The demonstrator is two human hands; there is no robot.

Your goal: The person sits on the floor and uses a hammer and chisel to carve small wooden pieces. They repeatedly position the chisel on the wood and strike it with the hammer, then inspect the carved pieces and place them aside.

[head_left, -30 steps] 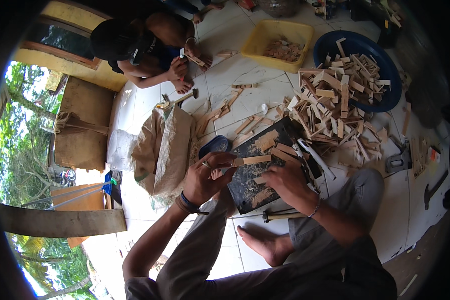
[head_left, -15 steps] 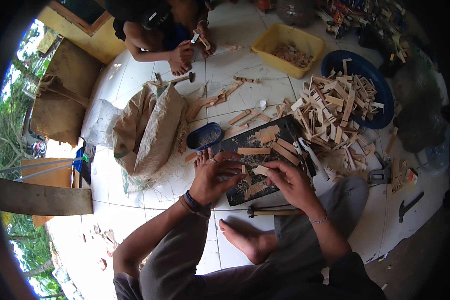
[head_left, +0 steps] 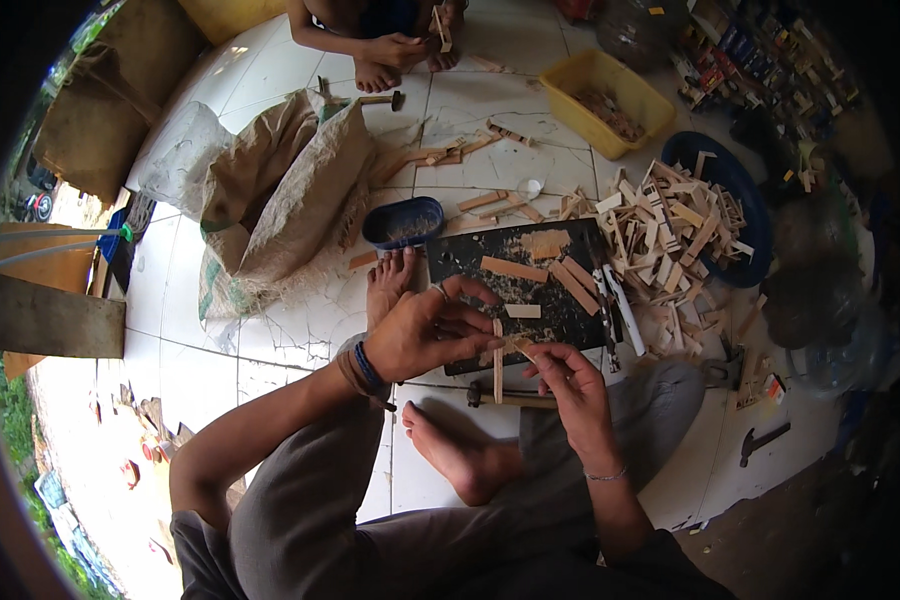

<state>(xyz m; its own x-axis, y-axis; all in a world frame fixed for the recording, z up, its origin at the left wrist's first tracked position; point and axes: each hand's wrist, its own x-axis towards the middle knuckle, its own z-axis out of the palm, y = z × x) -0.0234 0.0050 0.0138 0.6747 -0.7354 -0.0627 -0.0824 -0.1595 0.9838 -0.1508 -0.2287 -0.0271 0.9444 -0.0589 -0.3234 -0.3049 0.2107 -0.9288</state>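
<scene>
Over a black board (head_left: 460,262), my left hand (head_left: 420,325) pinches a narrow wooden strip (head_left: 498,372) upright between thumb and fingers. My right hand (head_left: 573,395) is closed on a small wooden piece (head_left: 521,346), its tip close to the strip; whether the two touch I cannot tell. Just beyond my fingers is a short pale wooden piece (head_left: 523,311). Farther back on the board lie a longer wooden strip (head_left: 513,268) and shavings. Partly hidden by the strip, a hammer (head_left: 525,400) rests at the board's near edge.
A large heap of cut wooden pieces (head_left: 670,220) spills from a blue basin (head_left: 740,180) on the right. Behind it stands a yellow tub (head_left: 610,110). A sack (head_left: 300,190) and a small blue tray (head_left: 403,222) lie left. Another person's hand (head_left: 395,50) works at the top.
My view has shifted, so the scene sits differently. The strip in my left hand now shows its full length, pointing down. My right hand has turned lower, and the short pale piece shows beyond my fingers.
</scene>
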